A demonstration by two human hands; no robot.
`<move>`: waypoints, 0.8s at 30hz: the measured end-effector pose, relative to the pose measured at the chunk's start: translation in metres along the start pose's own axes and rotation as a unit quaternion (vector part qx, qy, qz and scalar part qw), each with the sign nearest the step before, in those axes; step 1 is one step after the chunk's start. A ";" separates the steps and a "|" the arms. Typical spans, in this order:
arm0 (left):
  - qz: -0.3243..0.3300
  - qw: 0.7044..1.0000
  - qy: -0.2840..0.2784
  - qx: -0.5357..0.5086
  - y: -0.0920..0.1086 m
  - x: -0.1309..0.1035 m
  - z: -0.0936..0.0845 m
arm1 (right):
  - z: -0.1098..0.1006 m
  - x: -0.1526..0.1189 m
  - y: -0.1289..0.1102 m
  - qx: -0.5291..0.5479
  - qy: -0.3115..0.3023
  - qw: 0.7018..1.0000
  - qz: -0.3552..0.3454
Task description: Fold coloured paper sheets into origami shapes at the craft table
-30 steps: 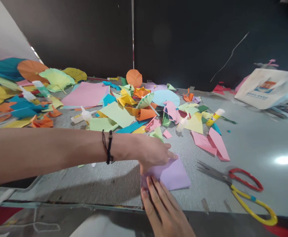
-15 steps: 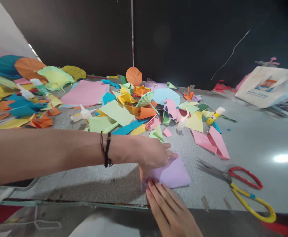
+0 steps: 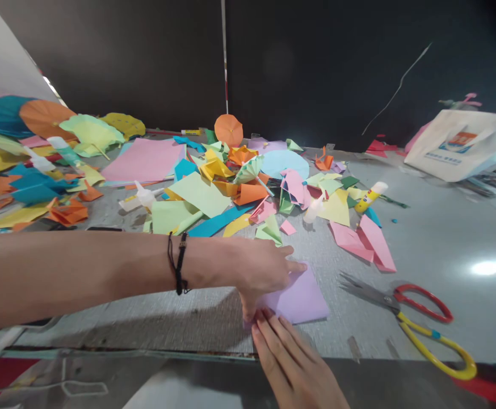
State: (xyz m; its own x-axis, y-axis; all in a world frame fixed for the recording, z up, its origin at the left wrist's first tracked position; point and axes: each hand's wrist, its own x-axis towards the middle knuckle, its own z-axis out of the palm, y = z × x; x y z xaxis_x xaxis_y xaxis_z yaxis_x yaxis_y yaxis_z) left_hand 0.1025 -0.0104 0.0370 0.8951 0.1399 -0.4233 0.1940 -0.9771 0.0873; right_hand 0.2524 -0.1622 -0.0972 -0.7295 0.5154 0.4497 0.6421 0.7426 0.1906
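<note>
Watching through the head camera, I have both hands on a sheet of purple paper, which lies flat on the grey surface close to its near edge. The left hand reaches across from the side, its index finger stretched toward the paper's far edge and its thumb pointing down at the near left corner; it presses rather than clenches. The right hand comes up from below, released and flattened, its fingertips resting on the paper beside that thumb. That corner is mostly covered, so I can't be certain whether thumb and fingertips actually touch.

Compared with a second ago, the right hand sits slightly further right, and more of the left thumb shows. The left forearm has dropped a little in view, carrying the black bracelet with it. The paper has barely shifted.

The scissors lie in the same spot right of the paper, blades slightly parted. Beyond the left hand, a heap of coloured paper pieces looks unchanged.
</note>
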 end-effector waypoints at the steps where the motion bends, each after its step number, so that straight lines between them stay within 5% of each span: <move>1: 0.001 1.000 -0.001 0.004 0.000 0.000 0.000 | 0.000 0.000 0.000 0.004 0.001 1.000 0.003; 24: 0.018 1.000 -0.010 0.018 -0.006 0.004 0.007 | 0.001 0.004 -0.005 -0.025 0.017 0.999 0.016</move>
State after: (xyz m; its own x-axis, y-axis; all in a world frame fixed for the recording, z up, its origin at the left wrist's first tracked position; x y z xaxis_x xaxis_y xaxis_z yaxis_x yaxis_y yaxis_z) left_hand 0.1017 -0.0056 0.0283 0.8928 0.1018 -0.4387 0.1470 -0.9867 0.0701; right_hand 0.2454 -0.1636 -0.0971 -0.7004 0.5226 0.4862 0.6766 0.7030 0.2191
